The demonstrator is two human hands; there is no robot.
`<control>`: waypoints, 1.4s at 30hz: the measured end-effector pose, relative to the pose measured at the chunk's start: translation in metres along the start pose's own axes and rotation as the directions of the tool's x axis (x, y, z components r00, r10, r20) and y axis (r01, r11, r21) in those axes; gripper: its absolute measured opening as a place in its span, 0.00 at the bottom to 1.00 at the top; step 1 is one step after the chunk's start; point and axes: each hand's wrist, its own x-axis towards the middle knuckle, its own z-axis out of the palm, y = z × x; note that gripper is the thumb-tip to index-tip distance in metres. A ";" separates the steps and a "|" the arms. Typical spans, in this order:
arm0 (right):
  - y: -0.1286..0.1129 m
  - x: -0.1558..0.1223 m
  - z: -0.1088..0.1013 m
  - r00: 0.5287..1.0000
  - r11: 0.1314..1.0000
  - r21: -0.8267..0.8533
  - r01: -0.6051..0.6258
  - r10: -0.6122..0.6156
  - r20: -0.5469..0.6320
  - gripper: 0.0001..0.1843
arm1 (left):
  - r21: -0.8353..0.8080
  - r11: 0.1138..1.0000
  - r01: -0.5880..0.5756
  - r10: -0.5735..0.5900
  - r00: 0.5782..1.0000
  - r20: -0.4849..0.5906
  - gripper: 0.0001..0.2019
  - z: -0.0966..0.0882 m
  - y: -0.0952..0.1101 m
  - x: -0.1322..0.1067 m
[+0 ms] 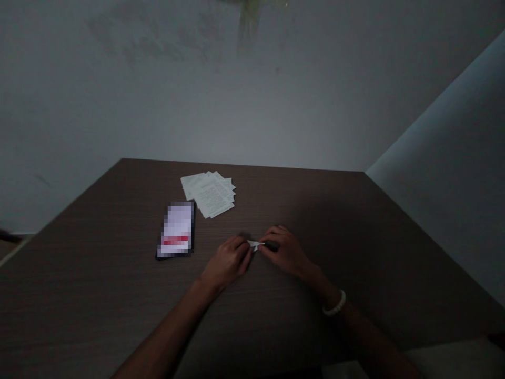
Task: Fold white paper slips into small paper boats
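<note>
Between my two hands, just above or on the tabletop, is a small folded piece of white paper [254, 245]. My left hand [231, 259] pinches its left end with thumb and fingers. On the other side, the fingertips of my right hand [284, 251] close on its right end, with the thumb in front. My fingers cover much of the paper, so its full shape is hidden. A pale beaded bracelet [334, 304] circles my right wrist.
A fanned stack of white printed sheets [213, 195] lies beyond my left hand. Nearer and to the left is a phone [175, 229] with a blurred, lit screen. The brown wooden table [118, 210] meets a stained wall [307, 105] at the back.
</note>
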 end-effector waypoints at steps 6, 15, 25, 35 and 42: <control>-0.004 0.002 0.006 0.997 0.994 0.110 0.001 0.007 -0.072 0.04 | -0.011 0.998 0.056 -0.056 0.996 -0.072 0.08 0.005 -0.004 -0.001; -0.018 0.003 0.008 0.988 0.989 0.125 0.078 -0.060 -0.140 0.05 | -0.007 0.982 0.187 -0.187 0.979 -0.081 0.11 0.001 -0.005 0.002; -0.021 0.000 0.012 0.981 0.991 0.123 0.060 -0.036 -0.189 0.04 | 0.001 0.946 0.325 -0.324 0.944 -0.054 0.09 -0.002 -0.004 0.002; -0.016 -0.005 0.021 0.962 0.987 0.075 -0.141 0.154 -0.227 0.04 | -0.309 0.824 0.474 -0.542 0.819 -0.189 0.12 -0.007 -0.003 0.009; -0.017 -0.002 0.029 0.951 0.953 0.211 -0.217 0.255 -0.175 0.09 | -0.401 0.822 0.405 -0.527 0.807 -0.266 0.10 -0.005 -0.008 0.007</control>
